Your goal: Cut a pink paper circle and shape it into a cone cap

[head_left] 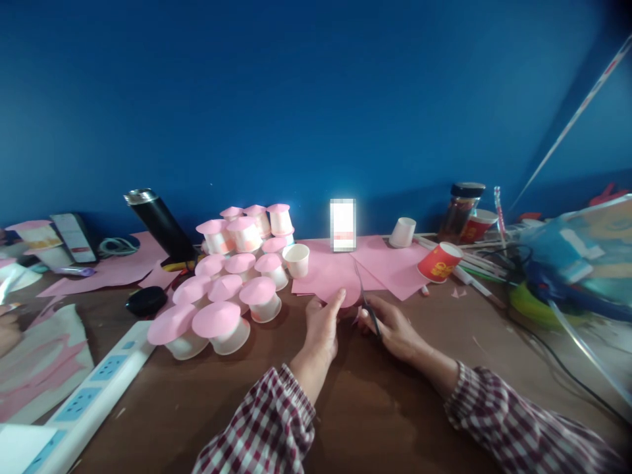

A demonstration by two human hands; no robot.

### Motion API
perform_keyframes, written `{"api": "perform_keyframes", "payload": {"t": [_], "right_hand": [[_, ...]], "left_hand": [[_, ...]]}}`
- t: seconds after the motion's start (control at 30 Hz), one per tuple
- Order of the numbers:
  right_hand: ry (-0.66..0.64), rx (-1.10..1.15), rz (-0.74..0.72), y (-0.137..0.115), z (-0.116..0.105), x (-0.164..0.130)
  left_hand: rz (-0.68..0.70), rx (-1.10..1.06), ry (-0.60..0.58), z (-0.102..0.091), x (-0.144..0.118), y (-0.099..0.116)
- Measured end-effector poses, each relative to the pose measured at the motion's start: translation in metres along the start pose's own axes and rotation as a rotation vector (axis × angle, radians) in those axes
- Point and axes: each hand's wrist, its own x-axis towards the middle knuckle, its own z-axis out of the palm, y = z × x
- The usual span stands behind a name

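My left hand [322, 324] pinches a small pink paper piece [348, 297] just above the brown table [365, 401]. My right hand [392, 327] grips scissors [364, 296], whose blades point up and away beside the paper piece. Both hands work close together at the table's middle, in front of several flat pink paper sheets [380, 260]. Left of my hands stands a cluster of several white paper cups with pink paper cone tops [222, 324].
A white power strip [93, 388] lies at the left front. A black flask [160, 224] leans at the back left, a black oval case [145, 301] before it. A plain white cup [297, 259], a red cup on its side [439, 261], a jar [460, 210] and cables [523, 263] sit right.
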Motion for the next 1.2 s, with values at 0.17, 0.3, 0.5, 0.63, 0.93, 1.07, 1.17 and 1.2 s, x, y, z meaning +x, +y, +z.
{"api": "perform_keyframes", "payload": {"t": [0.17,0.3,0.5,0.63,0.93,1.07,1.17,1.2], "right_hand": [[0.013,-0.016,0.026,-0.0039,-0.0003,-0.0012],[0.013,-0.004,0.027,-0.003,-0.0004,-0.0013],[0.005,0.01,0.019,-0.0008,0.0001,-0.0001],[0.004,-0.008,0.012,-0.0023,0.0,0.0],[-0.001,0.013,0.013,-0.0017,-0.0003,0.0005],[0.006,0.013,0.012,-0.0026,0.0003,0.0006],[0.006,0.024,0.014,-0.0027,0.0004,0.0006],[0.005,0.029,0.017,-0.0024,0.0004,0.0006]], "left_hand": [[0.002,-0.001,-0.005,-0.0005,0.0005,-0.001],[0.008,-0.018,-0.003,0.0009,-0.0001,-0.0001],[0.012,0.017,0.032,0.0001,0.0004,0.0003],[0.012,0.024,0.039,0.0008,-0.0002,0.0013],[0.022,-0.02,-0.002,0.004,-0.0029,0.0045],[0.011,-0.016,-0.003,0.003,-0.0022,0.0035],[-0.001,-0.012,0.025,0.0013,-0.0007,0.0018],[-0.001,-0.008,0.035,0.0006,0.0001,0.001]]}}
